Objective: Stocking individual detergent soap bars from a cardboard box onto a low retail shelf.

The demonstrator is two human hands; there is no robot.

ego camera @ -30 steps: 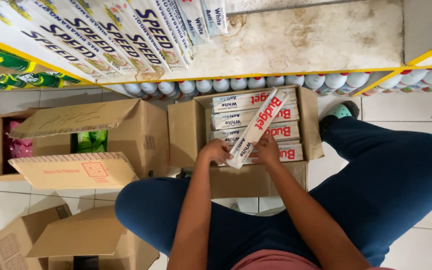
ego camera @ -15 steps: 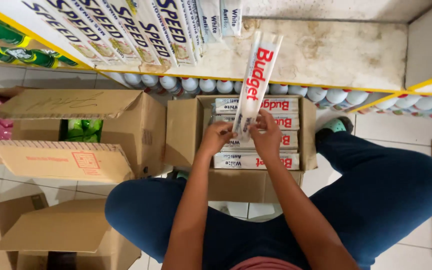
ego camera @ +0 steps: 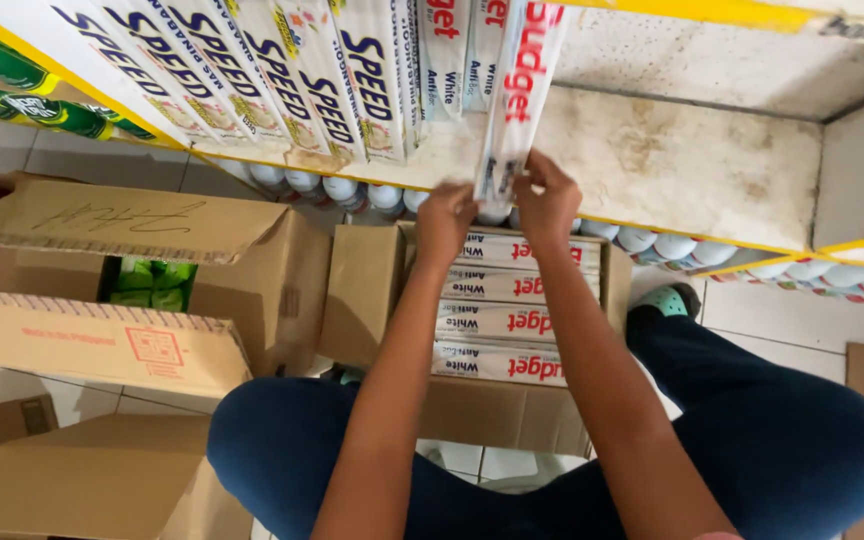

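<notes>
Head view, looking down past our own arms to a low shelf [ego camera: 712, 160] with a yellow front edge. Both hands are up at that edge. Our right hand [ego camera: 548, 203] is closed around the near end of a long white pack with red lettering [ego camera: 514, 95]; fingers wrapped narrow on its right side. Our left hand [ego camera: 446, 220] sits just beside it on the left, fingers curled, touching or nearly touching the same near end; we cannot tell whether it truly grips.

Key relation: the pack's long axis runs away from us, from the shelf's front edge toward its back. Its far end lies beyond the fingers, over the shelf; the held end is at the front edge. The right hand is the nearer and firmer of the two.

Left of the pack, white packs with blue lettering [ego camera: 282, 75] lie in a row, packed touching, same axis, filling the shelf's left part. The shelf's right part shows bare stained board.

Below the hands, an open cardboard box [ego camera: 367, 290] on the floor holds more white-and-red packs [ego camera: 517, 320], stacked crosswise. A second open box [ego camera: 152, 280] with green packets [ego camera: 147, 283] stands to the left. Our knees [ego camera: 812, 440] in dark blue trousers frame the box.
</notes>
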